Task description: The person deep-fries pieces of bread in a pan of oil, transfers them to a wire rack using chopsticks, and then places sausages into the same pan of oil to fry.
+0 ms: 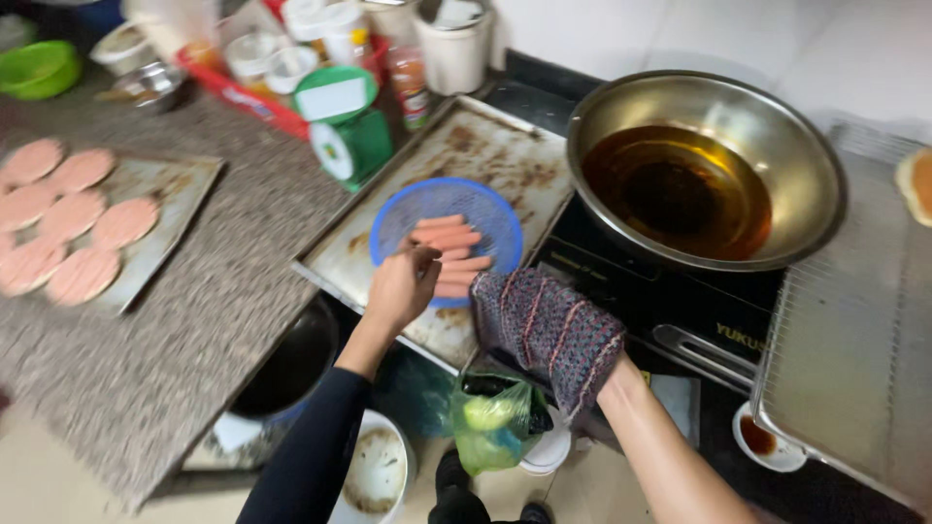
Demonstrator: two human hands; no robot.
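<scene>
- Here, left hand (400, 286), bare, fingers pinched narrow at the near rim of a blue basket (408, 215); fingertips touch one of the sausages (449, 236), though whether it is gripped I cannot tell.
- Right hand (546, 330) wears a knitted mitt, dark with pinkish stripes; it lies just beside the basket's near-right edge. Mitt hides the fingers, so how wide they stand cannot be told.
- Basket: round, shallow, plastic mesh. Holds several pale pink sausages lying roughly side by side.
- Basket sits on a metal baking tray (490, 153), flat, rectangular, stained brown with grease.
- Right of the tray: a wide steel wok (621, 102), round and shiny, part full of dark amber oil (680, 189), resting on a black cooktop (641, 291).
- Far right: a wire rack (854, 359) over a pale tray, fine grid; a small dish of reddish sauce (762, 437) under its near corner.
- Left, well apart: a second tray (175, 184) on the speckled stone counter (204, 320), carrying round pink patties (83, 218) in rows.
- Behind the tray: a green kitchen scale (348, 126), tubs and jars, and a green bowl (37, 68) at the far left.
- Below the hands: a green plastic bag (490, 427) and a white bucket (377, 471).
</scene>
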